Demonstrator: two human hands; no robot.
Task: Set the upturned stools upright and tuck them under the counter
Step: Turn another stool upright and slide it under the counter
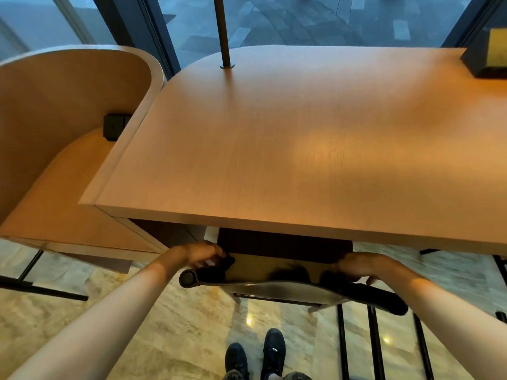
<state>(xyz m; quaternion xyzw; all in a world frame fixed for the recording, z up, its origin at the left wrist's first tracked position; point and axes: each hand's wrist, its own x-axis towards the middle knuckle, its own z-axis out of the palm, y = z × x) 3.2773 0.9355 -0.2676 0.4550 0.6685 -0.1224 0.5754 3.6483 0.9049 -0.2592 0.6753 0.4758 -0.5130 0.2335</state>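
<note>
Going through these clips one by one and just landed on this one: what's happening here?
A person stands at a wooden counter, both hands on the curved backrest of a stool that sits upright at the counter's near edge. The left hand grips the backrest's left end; the right hand rests near its right end, blurred. The seat looks partly under the counter, so it seems to be going in.

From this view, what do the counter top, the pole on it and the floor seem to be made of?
The counter top looks like wood or wood laminate with a matte finish: fine straight grain shows. The pole seems dark metal, slim with a round base flange. The floor looks like polished stone or stone-look tile: veined and reflecting lights.
</note>
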